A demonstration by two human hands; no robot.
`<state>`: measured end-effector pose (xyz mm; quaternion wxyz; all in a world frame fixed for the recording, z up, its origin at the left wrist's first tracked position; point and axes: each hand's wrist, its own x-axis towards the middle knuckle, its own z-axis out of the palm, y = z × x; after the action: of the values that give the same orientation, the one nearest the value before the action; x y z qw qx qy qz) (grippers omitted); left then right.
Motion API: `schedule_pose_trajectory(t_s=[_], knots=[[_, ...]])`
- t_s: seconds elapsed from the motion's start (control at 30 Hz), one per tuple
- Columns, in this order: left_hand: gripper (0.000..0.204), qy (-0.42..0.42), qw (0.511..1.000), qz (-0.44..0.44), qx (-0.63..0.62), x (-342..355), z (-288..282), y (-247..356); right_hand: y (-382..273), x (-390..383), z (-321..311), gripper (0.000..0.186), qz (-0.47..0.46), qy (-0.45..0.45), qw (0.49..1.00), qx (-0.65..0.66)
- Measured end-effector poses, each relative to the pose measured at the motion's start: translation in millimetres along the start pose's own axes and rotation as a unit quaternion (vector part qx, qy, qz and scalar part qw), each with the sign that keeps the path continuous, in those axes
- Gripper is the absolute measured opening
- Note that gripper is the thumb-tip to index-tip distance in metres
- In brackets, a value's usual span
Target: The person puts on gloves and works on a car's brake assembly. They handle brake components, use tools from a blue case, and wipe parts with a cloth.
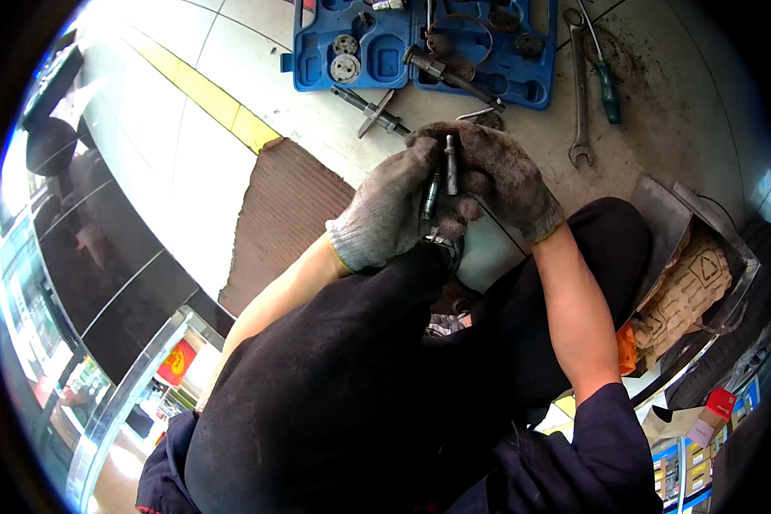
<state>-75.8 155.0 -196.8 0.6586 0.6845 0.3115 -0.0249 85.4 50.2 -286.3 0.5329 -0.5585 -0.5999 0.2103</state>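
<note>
My left hand [387,206], in a grimy grey knit glove, is closed round a slim, shiny metal pin [431,197] that slants down from its fingers. Facing it, my right hand [510,176], in a matching dirty glove, is closed on a second metal pin [451,164] with a narrower stepped end pointing up. Both hands meet above my knees, their fingertips close together, and the fingers partly cover the pins. Just beyond them on the floor lies a threaded spindle tool [373,111] with a crossbar.
A blue tool case [394,75] lies open ahead, holding round metal discs [345,67] and another spindle [445,73]. To its right are a combination wrench [580,103] and a green-handled screwdriver [609,90]. Brown cardboard [283,214] lies at left; a metal bin with crumpled paper [685,287] stands at right.
</note>
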Motion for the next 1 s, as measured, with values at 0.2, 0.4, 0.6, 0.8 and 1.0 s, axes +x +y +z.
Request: schedule_pose_trajectory(t_s=[0.2, 0.4, 0.6, 0.8, 1.0], knots=[[0.041, -0.02, 0.859, -0.213, -0.464, 9.4, 7.4, 17.6, -14.4, 15.3, -3.8, 0.026, 0.334, 0.01, 0.794, 0.508], [0.036, 0.061, 0.982, -0.127, -0.122, 2.2, 18.6, 6.2, -14.8, 17.7, -2.4, 0.024, 0.337, -0.002, 0.773, 0.538], [0.04, 0.08, 0.97, -0.207, -0.098, 2.0, 9.4, 16.4, -19.5, 17.7, 2.2, 0.021, 0.34, -0.004, 0.801, 0.493], [0.042, 0.113, 0.99, -0.072, 0.038, 0.7, 11.8, -27.1, -16.1, 18.2, 3.1, 0.021, 0.318, 0.028, 0.815, 0.484], [0.037, 0.148, 0.963, -0.162, -0.154, 9.7, 15.2, 7.9, -8.9, 14.9, 2.4, 0.022, 0.353, 0.043, 0.813, 0.461]])
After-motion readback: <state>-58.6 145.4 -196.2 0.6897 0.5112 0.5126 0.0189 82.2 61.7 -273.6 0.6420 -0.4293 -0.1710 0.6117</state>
